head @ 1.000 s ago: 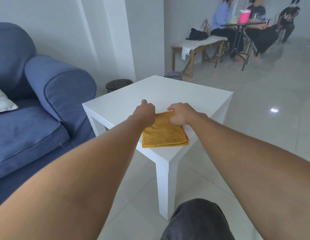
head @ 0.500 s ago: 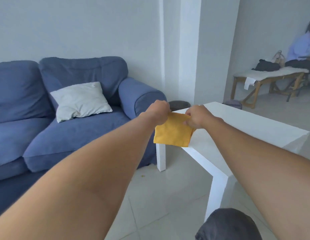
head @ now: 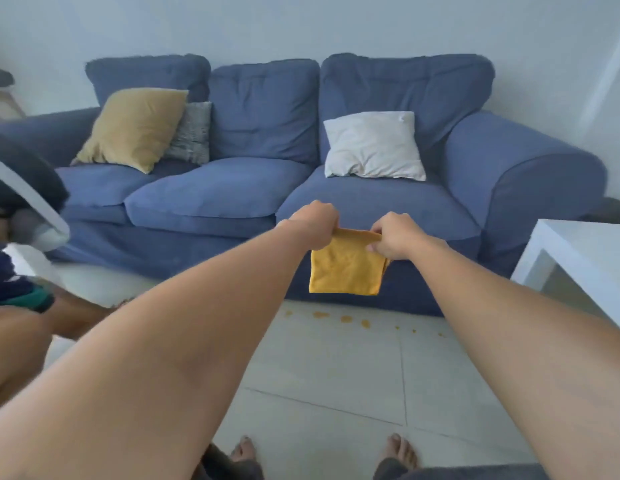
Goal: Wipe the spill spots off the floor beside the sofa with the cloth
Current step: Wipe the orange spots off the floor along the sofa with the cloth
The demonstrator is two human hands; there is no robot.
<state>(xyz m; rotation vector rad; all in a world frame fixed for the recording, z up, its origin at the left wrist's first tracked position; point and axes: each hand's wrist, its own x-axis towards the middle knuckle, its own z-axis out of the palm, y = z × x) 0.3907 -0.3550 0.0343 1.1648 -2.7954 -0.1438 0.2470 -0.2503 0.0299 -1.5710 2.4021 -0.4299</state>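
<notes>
two bare arms stretched out in front. left hand (head: pixel 313 225) pinched tight on the top left corner of the cloth (head: pixel 346 268). right hand (head: pixel 395 237) pinched tight on the top right corner. cloth yellow-orange, folded, hanging down flat between the hands, up in the air, in front of the sofa (head: pixel 267 140) and well above the floor (head: pixel 336 375).

sofa big and blue, against the wall, with three seats. yellow pillow (head: pixel 135 128) on the left seat, small grey patterned pillow (head: pixel 192 133) just behind it, white pillow (head: pixel 372 145) on the right seat.

spill spots (head: pixel 346 318) on the floor right at the foot of the sofa, below the cloth. orange-brown blobs in a row, with tiny dots trailing off to the right. not touched by the cloth.

floor of pale tiles. two bare feet (head: pixel 400 450) at the bottom, toes pointing to the sofa.

white surface (head: pixel 585 251) at the right edge, near the sofa arm. another person's leg (head: pixel 24 327) at the left edge, with a dark thing and a white bar above it, too blurry to name.
</notes>
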